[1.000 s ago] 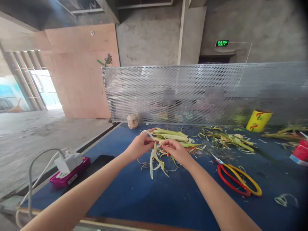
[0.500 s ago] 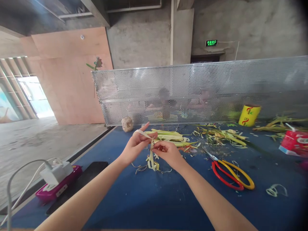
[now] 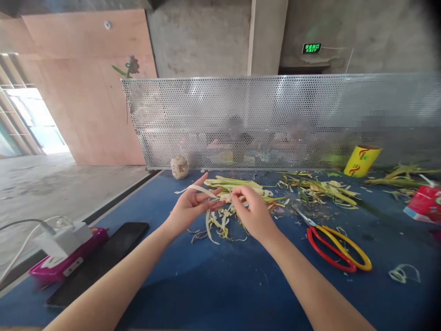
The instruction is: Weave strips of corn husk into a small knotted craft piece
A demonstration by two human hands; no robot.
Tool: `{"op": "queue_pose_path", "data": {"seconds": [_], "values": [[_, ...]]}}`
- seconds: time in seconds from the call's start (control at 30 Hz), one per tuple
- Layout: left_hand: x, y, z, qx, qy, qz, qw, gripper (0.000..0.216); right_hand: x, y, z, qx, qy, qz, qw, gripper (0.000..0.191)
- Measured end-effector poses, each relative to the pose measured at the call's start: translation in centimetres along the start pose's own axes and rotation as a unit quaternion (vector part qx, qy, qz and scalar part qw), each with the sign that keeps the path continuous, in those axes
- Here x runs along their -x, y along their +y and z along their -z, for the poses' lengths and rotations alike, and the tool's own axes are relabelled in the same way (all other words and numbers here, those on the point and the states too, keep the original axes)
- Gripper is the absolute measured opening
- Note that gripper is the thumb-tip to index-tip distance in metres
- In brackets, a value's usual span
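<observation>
Spanning the loosely spread fingers of the left hand (image 3: 186,209), a pale strip (image 3: 202,189) runs above the blue table (image 3: 206,285) toward the right hand (image 3: 257,214), whose thumb and fingertips bend together; a firm grip cannot be confirmed for either. Narrow shreds (image 3: 222,225) below appear already separated; broader leaf pieces (image 3: 237,182) beyond appear unprocessed.

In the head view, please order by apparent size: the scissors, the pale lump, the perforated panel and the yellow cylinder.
1. Perforated panel
2. Scissors
3. Yellow cylinder
4. Pale lump
The scissors lie nearer the camera, which makes them look larger.
</observation>
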State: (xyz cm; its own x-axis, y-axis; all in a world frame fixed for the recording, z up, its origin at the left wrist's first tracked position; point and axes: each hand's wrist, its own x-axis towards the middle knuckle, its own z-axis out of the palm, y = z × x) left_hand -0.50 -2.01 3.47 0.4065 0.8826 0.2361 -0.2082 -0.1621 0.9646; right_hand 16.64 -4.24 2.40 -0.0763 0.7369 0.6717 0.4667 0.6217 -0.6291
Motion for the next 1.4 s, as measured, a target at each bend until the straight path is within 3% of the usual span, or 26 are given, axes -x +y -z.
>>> {"op": "queue_pose_path", "data": {"seconds": [0.13,0.3,0.47,0.6,0.87,1.07,1.27,1.4], "values": [[0.4,0.4,0.5,0.003,-0.041,0.069,0.997,0.073,0.0,0.2,0.3,-0.038,-0.060,-0.055,0.996,0.012],[0.9,1.1,0.6,-0.066,-0.081,0.093,0.990,0.062,-0.1,0.4,0.7,0.006,-0.041,-0.030,0.999,0.009],[1.1,1.0,0.7,-0.171,-0.114,0.060,0.977,0.044,-0.2,0.5,0.8,0.057,-0.048,0.006,0.997,0.005],[1.2,0.7,0.7,-0.154,-0.115,0.067,0.979,0.056,0.0,0.5,0.6,0.023,-0.066,0.003,0.998,0.005],[1.4,0.7,0.6,-0.108,-0.090,0.041,0.989,0.052,0.1,0.4,0.8,-0.067,-0.133,-0.080,0.986,0.011],[1.7,0.5,0.4,-0.212,-0.094,-0.022,0.972,0.015,0.4,0.6,-0.2,-0.039,-0.183,-0.148,0.971,0.018],[1.8,0.5,0.2,-0.269,-0.107,-0.031,0.957,0.015,0.2,0.8,-0.1,-0.079,-0.208,-0.214,0.951,0.029],[1.8,0.8,0.1,-0.278,-0.125,-0.012,0.952,0.015,0.1,0.6,0.1,-0.102,-0.240,-0.200,0.944,0.030]]}}
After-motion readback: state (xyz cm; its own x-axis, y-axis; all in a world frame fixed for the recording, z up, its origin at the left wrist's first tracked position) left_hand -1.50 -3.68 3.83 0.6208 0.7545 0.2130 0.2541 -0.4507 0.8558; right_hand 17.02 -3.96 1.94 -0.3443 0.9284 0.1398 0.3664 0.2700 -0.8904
